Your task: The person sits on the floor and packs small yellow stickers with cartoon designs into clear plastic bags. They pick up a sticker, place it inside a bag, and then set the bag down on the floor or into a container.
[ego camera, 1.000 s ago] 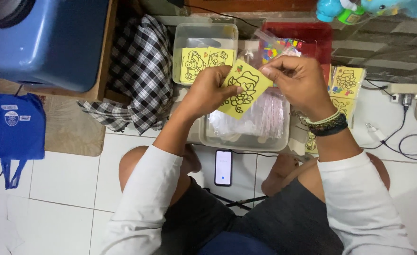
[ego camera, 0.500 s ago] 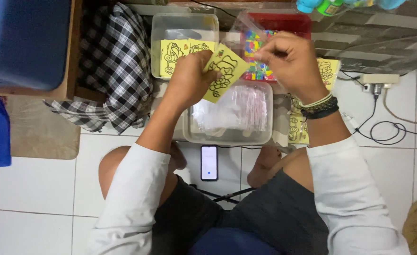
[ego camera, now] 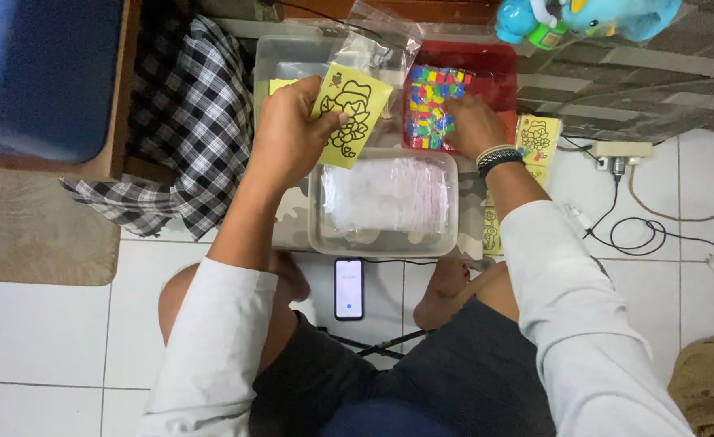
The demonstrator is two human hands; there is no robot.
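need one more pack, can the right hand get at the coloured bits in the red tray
Probably yes: the right hand already rests on the coloured pieces in the red tray, with nothing over them.

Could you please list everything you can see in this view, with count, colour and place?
yellow card: one, black line drawing, in left hand
clear bag: one, behind the card
red tray: one, holds small multicoloured pieces
clear tub: one, centre, holds clear packets
phone: one, black, on floor
checked cloth: one, black-white, left
blue toy: one, top right
left hand: holds card
right hand: in red tray
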